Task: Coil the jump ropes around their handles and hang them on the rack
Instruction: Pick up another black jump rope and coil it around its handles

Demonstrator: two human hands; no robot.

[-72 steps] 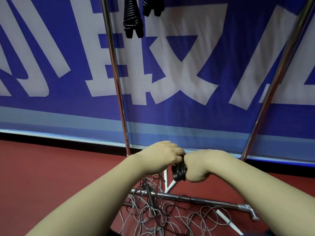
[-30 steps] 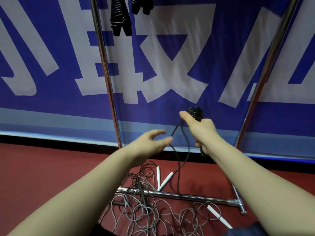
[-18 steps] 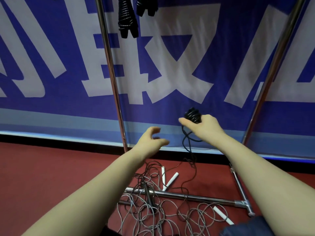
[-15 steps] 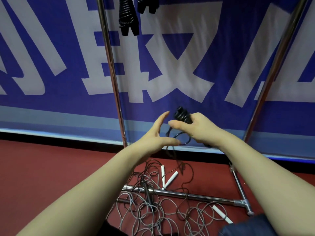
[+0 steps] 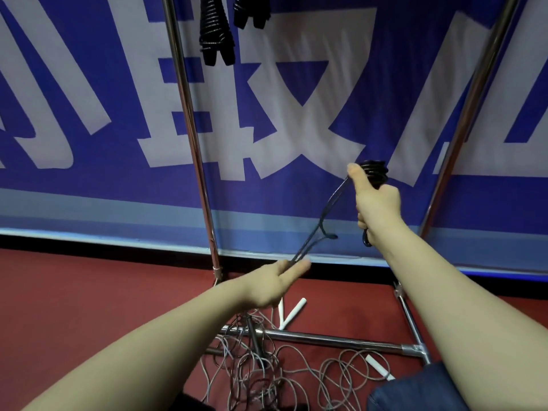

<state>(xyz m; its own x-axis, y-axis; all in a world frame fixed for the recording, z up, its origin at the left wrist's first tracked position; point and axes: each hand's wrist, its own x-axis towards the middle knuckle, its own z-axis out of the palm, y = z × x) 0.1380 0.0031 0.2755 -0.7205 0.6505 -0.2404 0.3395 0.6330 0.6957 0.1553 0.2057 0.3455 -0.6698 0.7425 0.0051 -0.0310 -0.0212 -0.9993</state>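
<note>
Grey ropes (image 5: 261, 360) are lying tangled on the red floor (image 5: 89, 292), over the rack's base bar (image 5: 326, 341). My left grip (image 5: 272, 286) is pinching the black rope's loose strand (image 5: 326, 215), seemingly between finger and thumb. My right grip (image 5: 376, 203) is clenching round the coiled black handles (image 5: 373, 172), held higher. Beyond, two wound ropes (image 5: 215, 34) are hanging on the rack.

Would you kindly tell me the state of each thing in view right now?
black jump rope, partly coiled on its handles, loose length stretched between both hands.
right hand, grips the handles upright.
left hand, pinches the loose length.
coiled black ropes, wound up, hanging at the top edge; hook out of view.
grey ropes, uncoiled, tangled on the floor.
rack, standing.
</note>
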